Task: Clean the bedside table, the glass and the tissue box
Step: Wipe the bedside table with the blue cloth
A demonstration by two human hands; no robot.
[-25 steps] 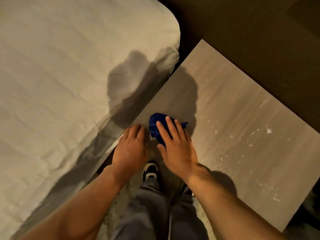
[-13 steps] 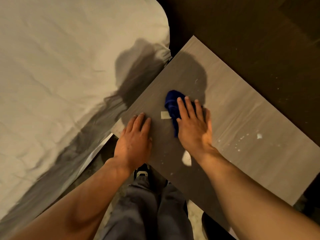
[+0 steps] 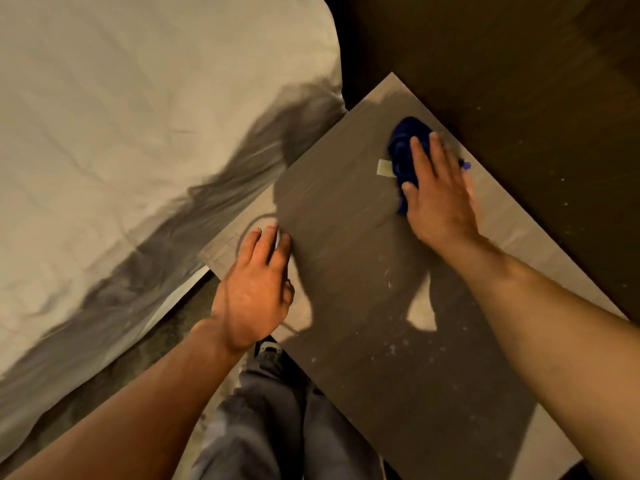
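Observation:
The bedside table (image 3: 346,216) has a grey wood-grain top with pale specks near its front right part. My right hand (image 3: 438,195) lies flat on a bunched dark blue cloth (image 3: 403,147) near the table's far edge, pressing it onto the top. A small pale label (image 3: 385,168) of the cloth sticks out to the left. My left hand (image 3: 254,289) rests palm down on the table's near left corner with the fingers apart, holding nothing. No glass or tissue box is in view.
A bed with a white sheet (image 3: 121,150) fills the left side, right beside the table. A dark wall (image 3: 519,81) runs behind the table. My legs in grey trousers (image 3: 277,427) and a shoe (image 3: 268,348) stand at the table's front edge.
My right hand has pushed the blue cloth away from me, from the table's near left part to its far edge. My left hand stays on the near left corner.

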